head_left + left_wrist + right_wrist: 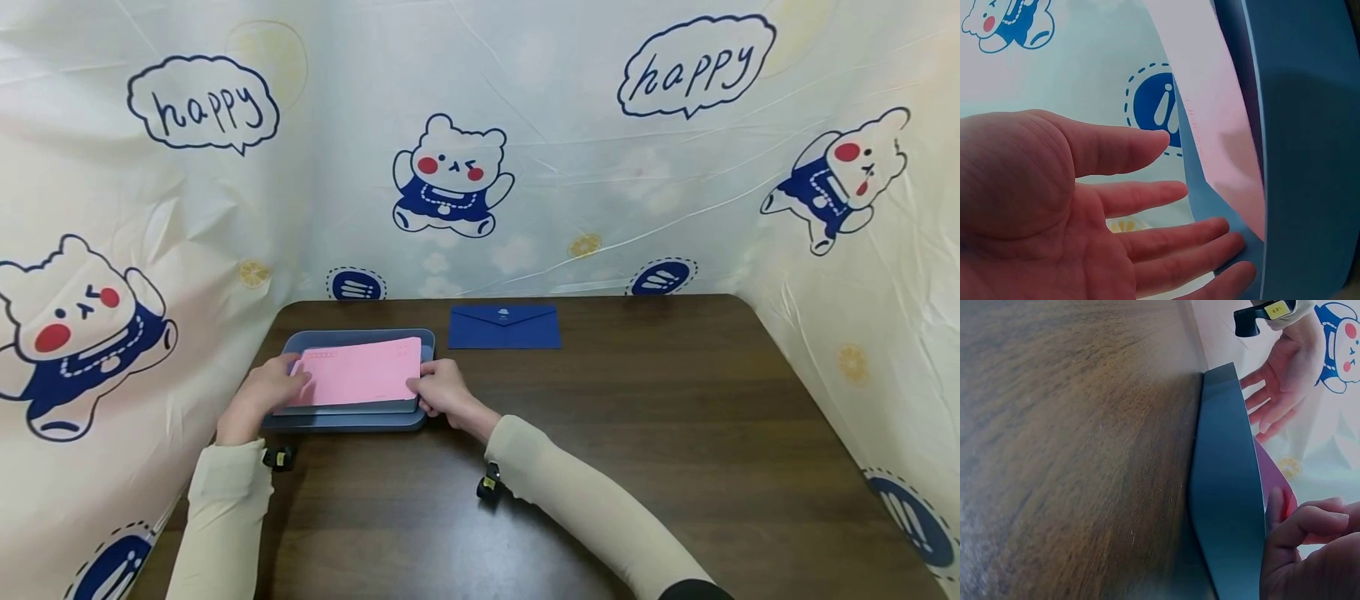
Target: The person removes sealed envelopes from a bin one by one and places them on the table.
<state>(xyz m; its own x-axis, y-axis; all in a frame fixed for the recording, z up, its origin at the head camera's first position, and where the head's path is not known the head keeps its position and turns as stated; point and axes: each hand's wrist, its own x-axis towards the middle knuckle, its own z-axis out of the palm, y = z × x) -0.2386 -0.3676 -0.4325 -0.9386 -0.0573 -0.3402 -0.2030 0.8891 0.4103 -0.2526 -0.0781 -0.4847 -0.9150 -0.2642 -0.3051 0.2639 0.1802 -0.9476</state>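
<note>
A pink envelope (358,372), printed with a row of small boxes at its upper left, lies tilted over a shallow blue tray (345,423) on the left of the table. My right hand (448,390) pinches the envelope's right end between thumb and fingers. At the left end is my left hand (264,390); in the left wrist view its fingers (1172,244) are spread and fairly straight, near the envelope's corner and the tray wall. No grip shows there. The right wrist view has the tray's outer side (1225,481) hiding most of the envelope.
A dark blue envelope (504,327) with a pointed flap lies at the back of the brown wooden table (637,433), right of the tray. Pale cloth (570,167) printed with cartoon bears hangs around the table's back and sides.
</note>
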